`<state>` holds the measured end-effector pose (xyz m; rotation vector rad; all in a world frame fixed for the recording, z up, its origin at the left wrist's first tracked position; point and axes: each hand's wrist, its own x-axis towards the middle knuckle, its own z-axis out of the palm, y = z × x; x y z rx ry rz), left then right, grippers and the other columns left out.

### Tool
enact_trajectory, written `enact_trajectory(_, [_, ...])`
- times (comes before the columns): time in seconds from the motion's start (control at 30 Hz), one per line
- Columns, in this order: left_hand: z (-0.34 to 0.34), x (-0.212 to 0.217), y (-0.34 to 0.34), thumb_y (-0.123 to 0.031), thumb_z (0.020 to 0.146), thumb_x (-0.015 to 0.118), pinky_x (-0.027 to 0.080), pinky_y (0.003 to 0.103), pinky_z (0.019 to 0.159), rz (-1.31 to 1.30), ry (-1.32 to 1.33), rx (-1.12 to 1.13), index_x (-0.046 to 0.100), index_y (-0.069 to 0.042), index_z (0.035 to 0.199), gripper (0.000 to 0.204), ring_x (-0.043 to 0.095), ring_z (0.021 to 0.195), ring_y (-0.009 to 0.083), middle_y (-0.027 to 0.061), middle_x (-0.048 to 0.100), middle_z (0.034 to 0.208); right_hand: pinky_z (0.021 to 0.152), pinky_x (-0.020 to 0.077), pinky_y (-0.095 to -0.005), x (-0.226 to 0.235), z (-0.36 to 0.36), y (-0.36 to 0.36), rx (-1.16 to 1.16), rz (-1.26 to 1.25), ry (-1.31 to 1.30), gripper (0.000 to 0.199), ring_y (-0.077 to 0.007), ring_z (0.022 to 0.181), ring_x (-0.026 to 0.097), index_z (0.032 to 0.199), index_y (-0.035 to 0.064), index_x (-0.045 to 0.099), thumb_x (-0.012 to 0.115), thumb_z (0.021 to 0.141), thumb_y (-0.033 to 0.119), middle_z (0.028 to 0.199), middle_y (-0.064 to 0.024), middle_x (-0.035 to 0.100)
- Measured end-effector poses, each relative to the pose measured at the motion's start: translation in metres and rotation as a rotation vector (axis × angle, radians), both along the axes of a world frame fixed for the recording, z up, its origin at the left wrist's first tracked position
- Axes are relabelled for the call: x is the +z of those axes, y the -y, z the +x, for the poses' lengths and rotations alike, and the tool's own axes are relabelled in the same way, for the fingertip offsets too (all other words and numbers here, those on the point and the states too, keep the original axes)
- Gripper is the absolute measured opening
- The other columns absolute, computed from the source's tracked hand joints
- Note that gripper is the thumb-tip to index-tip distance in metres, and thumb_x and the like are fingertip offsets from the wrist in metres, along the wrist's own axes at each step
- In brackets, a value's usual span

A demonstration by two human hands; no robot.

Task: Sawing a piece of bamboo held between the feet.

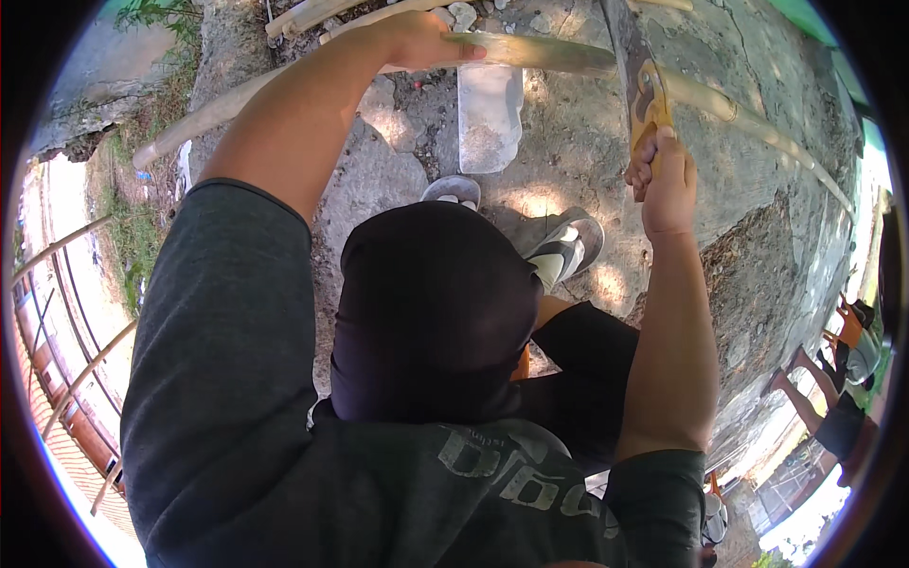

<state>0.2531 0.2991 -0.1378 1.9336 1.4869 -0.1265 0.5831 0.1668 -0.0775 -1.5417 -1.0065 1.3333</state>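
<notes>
A long bamboo pole (559,55) runs across the far part of the view, from the left side to the right. My left hand (421,40) is closed around it left of the middle, the thumb lying along its near side. My right hand (666,175) grips the yellow handle (653,99) of a handsaw. The saw's blade (625,33) points away from me and crosses the pole, on its right part. Whether the teeth have cut into the bamboo I cannot tell. Beneath the pole, near my left hand, lies a pale stone block (490,118).
More bamboo poles (312,14) lie at the far left. My sandalled feet (573,248) stand on cracked, uneven concrete (379,170). Broken ground with soil (748,256) shows at right. Other people (843,417) are at the far right edge; green plants (133,237) grow at left.
</notes>
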Motion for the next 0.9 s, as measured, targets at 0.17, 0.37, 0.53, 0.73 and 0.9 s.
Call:
enact_trajectory(0.17, [-0.02, -0.003, 0.007, -0.083, 0.078, 0.054, 0.052, 0.037, 0.076, 0.018, -0.048, -0.007, 0.07, 0.003, 0.097, 0.09, 0.068, 0.085, 0.0256, 0.0165, 0.067, 0.081, 0.05, 0.0304, -0.0239, -0.011, 0.052, 0.144, 0.124, 0.033, -0.062, 0.06, -0.0073, 0.05, 0.033, 0.129, -0.0028, 0.051, 0.042, 0.1, 0.049, 0.064, 0.0012, 0.043])
enact_trajectory(0.37, [0.005, 0.011, 0.0, -0.081, 0.078, 0.057, 0.052, 0.037, 0.071, -0.056, 0.054, -0.024, 0.069, 0.005, 0.096, 0.088, 0.068, 0.079, 0.0242, 0.016, 0.067, 0.079, 0.05, 0.0296, -0.0262, -0.005, 0.014, 0.009, 0.19, 0.024, 0.074, 0.044, -0.0082, 0.051, 0.034, 0.073, 0.0076, 0.045, 0.04, 0.104, 0.039, 0.058, 0.0041, 0.038])
enact_trajectory(0.53, [-0.026, -0.018, 0.005, -0.079, 0.078, 0.059, 0.052, 0.034, 0.068, 0.16, -0.057, -0.064, 0.069, 0.003, 0.101, 0.086, 0.068, 0.079, 0.0205, 0.0127, 0.067, 0.079, 0.046, 0.0338, -0.0302, -0.001, 0.042, 0.089, -0.184, -0.195, -0.115, 0.041, -0.0114, 0.044, 0.03, 0.079, 0.0105, 0.045, 0.042, 0.102, 0.045, 0.054, 0.0017, 0.032])
enact_trajectory(0.73, [-0.007, 0.002, 0.006, -0.079, 0.079, 0.059, 0.053, 0.033, 0.067, -0.055, 0.034, 0.002, 0.069, 0.003, 0.104, 0.086, 0.068, 0.076, 0.0206, 0.0126, 0.067, 0.085, 0.05, 0.0316, -0.0266, -0.015, 0.022, 0.06, 0.188, 0.069, 0.115, 0.044, -0.0093, 0.051, 0.034, 0.081, 0.0096, 0.046, 0.044, 0.1, 0.049, 0.06, 0.0007, 0.042])
enact_trajectory(0.9, [-0.008, -0.008, 0.012, -0.079, 0.079, 0.057, 0.052, 0.034, 0.066, -0.058, 0.042, 0.021, 0.069, 0.003, 0.102, 0.086, 0.067, 0.074, 0.0208, 0.0125, 0.067, 0.084, 0.055, 0.0334, -0.0248, -0.008, 0.041, 0.036, 0.168, -0.016, -0.057, 0.045, -0.0093, 0.054, 0.036, 0.08, 0.0075, 0.048, 0.038, 0.103, 0.044, 0.062, 0.0006, 0.042])
